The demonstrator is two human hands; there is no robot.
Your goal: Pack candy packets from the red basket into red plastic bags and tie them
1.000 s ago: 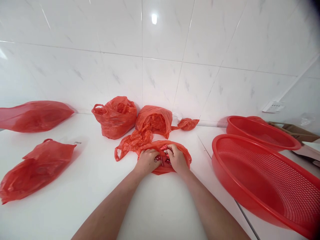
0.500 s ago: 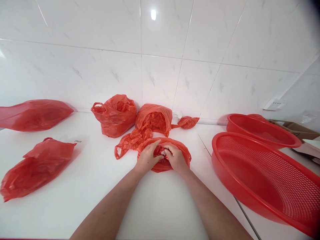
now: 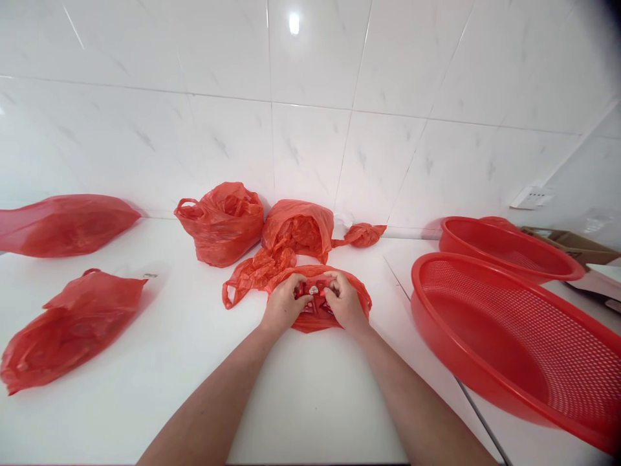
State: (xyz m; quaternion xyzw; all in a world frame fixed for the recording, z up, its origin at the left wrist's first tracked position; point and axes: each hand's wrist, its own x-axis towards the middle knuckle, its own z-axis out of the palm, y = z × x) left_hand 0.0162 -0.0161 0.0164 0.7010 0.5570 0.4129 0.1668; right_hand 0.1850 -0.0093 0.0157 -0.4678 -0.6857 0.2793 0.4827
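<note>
A small red wrapped packet (image 3: 313,290) with a pale printed mark is stretched between my two hands, above an opened red plastic bag (image 3: 358,291). My left hand (image 3: 284,303) pinches its left end between thumb and fingers. At the other end, my right hand (image 3: 346,303) grips it with bent fingers. More small red packets (image 3: 310,308) lie in the bag under my hands, partly covered by the fingers. What is inside the packet cannot be seen.
Behind stand a full red bag (image 3: 226,226), an open-mouthed bag (image 3: 299,223) and a small knotted bag (image 3: 365,235). Two more bags lie left, one nearer (image 3: 72,330). On the right are red plastic baskets (image 3: 466,336) and a cardboard box (image 3: 572,243). A tiled wall closes the back.
My hands have come up from among the packets and now hold one between them, its printed face showing. The left fingers lifted and closed at its left end. The bags around stay put.
</note>
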